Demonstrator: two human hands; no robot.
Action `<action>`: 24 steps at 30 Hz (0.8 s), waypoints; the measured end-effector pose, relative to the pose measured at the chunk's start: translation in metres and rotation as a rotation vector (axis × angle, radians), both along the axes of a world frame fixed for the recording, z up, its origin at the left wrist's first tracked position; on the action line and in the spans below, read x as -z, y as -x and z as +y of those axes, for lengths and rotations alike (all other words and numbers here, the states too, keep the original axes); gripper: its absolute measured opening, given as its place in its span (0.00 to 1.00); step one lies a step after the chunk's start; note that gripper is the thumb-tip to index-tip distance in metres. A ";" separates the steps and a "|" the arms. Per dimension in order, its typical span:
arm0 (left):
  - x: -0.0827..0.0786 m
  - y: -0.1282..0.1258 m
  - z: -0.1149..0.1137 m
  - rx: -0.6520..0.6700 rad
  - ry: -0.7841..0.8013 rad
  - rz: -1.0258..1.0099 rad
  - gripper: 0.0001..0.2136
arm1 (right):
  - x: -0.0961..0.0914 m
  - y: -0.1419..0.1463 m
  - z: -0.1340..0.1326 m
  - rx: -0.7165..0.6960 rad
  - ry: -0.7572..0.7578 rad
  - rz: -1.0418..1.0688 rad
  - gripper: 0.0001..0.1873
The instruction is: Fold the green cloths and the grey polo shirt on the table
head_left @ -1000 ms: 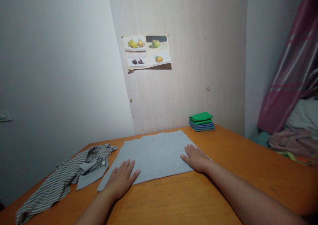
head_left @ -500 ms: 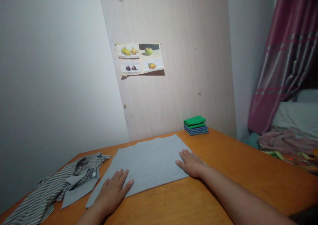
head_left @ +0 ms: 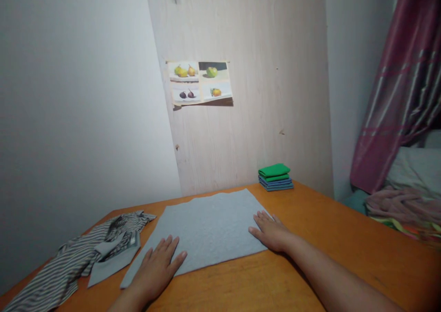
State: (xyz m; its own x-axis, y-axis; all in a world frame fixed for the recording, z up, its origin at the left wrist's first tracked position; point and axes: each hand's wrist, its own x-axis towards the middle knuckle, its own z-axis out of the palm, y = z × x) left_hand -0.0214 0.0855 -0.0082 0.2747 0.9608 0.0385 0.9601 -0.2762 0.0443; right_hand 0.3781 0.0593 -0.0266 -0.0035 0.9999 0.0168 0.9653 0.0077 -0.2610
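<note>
A light grey cloth (head_left: pixel 213 231) lies spread out flat on the orange-brown table (head_left: pixel 237 284). My left hand (head_left: pixel 156 266) rests on its near left part, fingers stretched out and apart. On the cloth's right edge lies my right hand (head_left: pixel 270 231), palm down with the fingers extended. Neither hand grips anything. Left of the cloth is a crumpled black-and-white striped garment (head_left: pixel 58 270), with a piece of grey fabric (head_left: pixel 113 270) beside it.
Folded green cloth (head_left: pixel 274 170) tops a neat stack of folded blue cloths (head_left: pixel 277 184) at the table's far right corner. A fruit picture sheet (head_left: pixel 201 83) hangs on the wall behind. Pinkish-purple curtain (head_left: pixel 375 156) and bedding (head_left: pixel 399 204) are at the right.
The view has shifted slightly, so the scene sits a little further right. Both hands stay flat on the grey cloth, which looks the same.
</note>
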 end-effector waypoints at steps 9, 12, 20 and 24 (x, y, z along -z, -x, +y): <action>-0.005 0.006 -0.005 0.190 -0.199 -0.270 0.28 | -0.026 -0.019 -0.015 0.026 -0.296 0.182 0.23; -0.022 0.000 -0.018 0.292 -0.173 -0.315 0.19 | -0.035 -0.011 -0.024 -0.050 -0.338 0.237 0.17; -0.042 -0.030 -0.053 0.461 -0.135 -0.032 0.07 | -0.036 0.043 -0.050 -0.339 -0.328 0.143 0.12; -0.036 -0.038 -0.052 0.439 -0.171 0.012 0.09 | -0.032 0.056 -0.055 -0.380 -0.304 0.045 0.17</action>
State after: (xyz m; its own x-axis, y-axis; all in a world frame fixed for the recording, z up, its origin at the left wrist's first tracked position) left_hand 0.0164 0.0334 0.0275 0.6546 0.7341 0.1805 0.7512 -0.6583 -0.0473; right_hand 0.3224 0.0042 0.0057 -0.3600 0.8777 0.3162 0.8672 0.4398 -0.2334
